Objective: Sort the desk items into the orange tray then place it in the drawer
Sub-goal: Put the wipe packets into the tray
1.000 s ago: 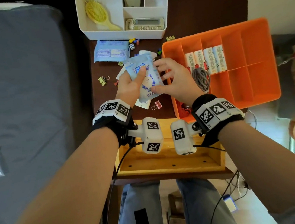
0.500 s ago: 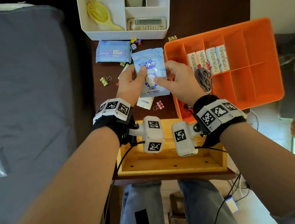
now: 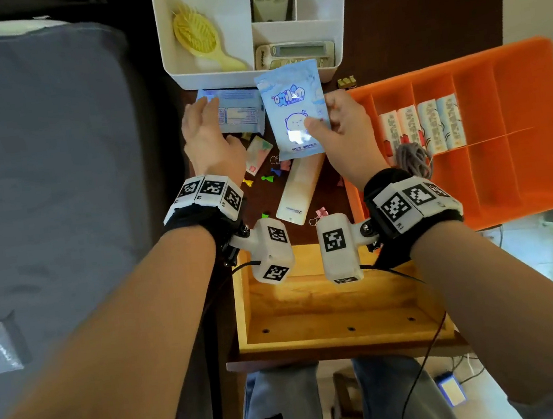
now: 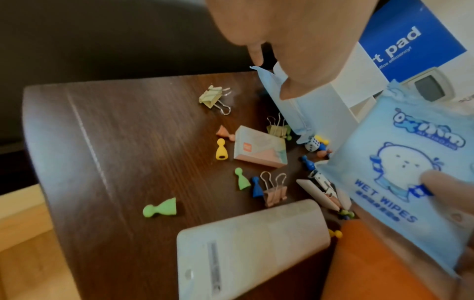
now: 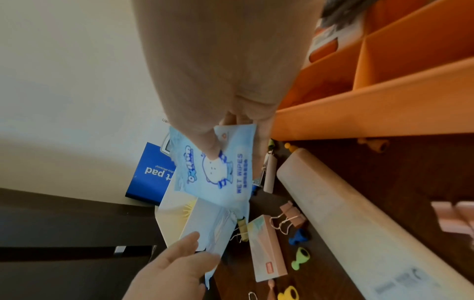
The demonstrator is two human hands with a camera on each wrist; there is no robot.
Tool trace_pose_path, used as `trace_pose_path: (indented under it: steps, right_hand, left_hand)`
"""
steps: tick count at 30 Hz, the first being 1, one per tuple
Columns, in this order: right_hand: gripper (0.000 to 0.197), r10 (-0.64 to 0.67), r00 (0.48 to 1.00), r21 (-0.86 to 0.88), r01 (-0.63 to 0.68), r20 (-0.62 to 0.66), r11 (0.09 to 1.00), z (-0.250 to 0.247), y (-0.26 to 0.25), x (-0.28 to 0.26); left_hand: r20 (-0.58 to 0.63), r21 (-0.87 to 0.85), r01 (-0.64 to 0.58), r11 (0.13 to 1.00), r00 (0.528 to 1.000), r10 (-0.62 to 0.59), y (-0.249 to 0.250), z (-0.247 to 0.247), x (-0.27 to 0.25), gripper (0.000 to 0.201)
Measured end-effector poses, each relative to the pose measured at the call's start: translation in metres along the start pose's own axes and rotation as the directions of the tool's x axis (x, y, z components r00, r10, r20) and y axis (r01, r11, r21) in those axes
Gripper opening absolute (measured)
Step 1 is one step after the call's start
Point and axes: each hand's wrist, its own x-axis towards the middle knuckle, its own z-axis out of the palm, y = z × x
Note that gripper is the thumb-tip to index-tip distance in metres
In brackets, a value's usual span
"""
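Note:
My right hand pinches a light-blue wet wipes pack, thumb on its front, and holds it upright above the desk, just left of the orange tray. The right wrist view shows the thumb of that hand pressed on the same pack. My left hand is at the left edge of a second blue pack near the white organiser. Its thumb lies on top of this pack and it grips the tilted edge. The tray holds several small packets and a grey cord coil.
A white organiser with a yellow brush and remotes stands at the back. On the dark desk lie a long white box, a small pastel box, binder clips, coloured pawns and a die. The wooden drawer is open below.
My left hand let go of the wet wipes pack and moved left onto the second blue pack. My right hand now holds the wipes alone, farther from me.

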Motion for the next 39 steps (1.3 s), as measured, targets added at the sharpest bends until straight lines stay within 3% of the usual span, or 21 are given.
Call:
trace_pose_path:
  steps: [4, 10, 14, 19, 24, 32, 39]
  right_hand:
    - [0.02, -0.007, 1.0, -0.012, 0.007, -0.024, 1.0, 0.006, 0.0, 0.006]
    - [0.021, -0.005, 1.0, -0.023, 0.004, -0.01, 1.0, 0.012, 0.001, 0.01]
    - [0.021, -0.002, 1.0, -0.001, 0.002, -0.004, 1.0, 0.011, -0.001, 0.009]
    - [0.021, -0.032, 0.998, 0.021, 0.033, -0.049, 0.999, 0.007, -0.004, 0.004]
    - [0.022, -0.035, 0.994, 0.047, 0.04, -0.104, 0.998, 0.0, -0.006, -0.001]
    - [0.022, 0.008, 0.998, 0.061, -0.004, -0.067, 0.998, -0.005, -0.007, -0.021]
    - [0.021, 0.055, 0.996, 0.11, -0.047, -0.067, 0.993, -0.014, 0.0, -0.035]
  left_hand:
    - [0.125, 0.148, 0.024, 0.989, 0.991, -0.042, -0.006, 0.003, 0.011, 0.07]
    - [0.128, 0.155, -0.009, 0.988, 0.992, -0.011, -0.015, 0.01, 0.018, 0.061]
    - [0.052, 0.086, -0.061, 0.994, 0.997, 0.057, -0.015, 0.011, 0.016, 0.048]
    - [-0.145, -0.021, -0.116, 0.993, 0.983, 0.112, -0.011, 0.005, 0.012, 0.036]
    - [-0.165, 0.028, -0.066, 0.997, 0.984, 0.07, 0.001, -0.007, 0.006, 0.032]
    - [-0.07, -0.115, 0.03, 0.993, 0.997, -0.038, 0.016, -0.013, -0.016, 0.032]
    - [0.046, -0.219, 0.03, 0.975, 0.999, -0.021, 0.024, -0.011, -0.041, 0.031]
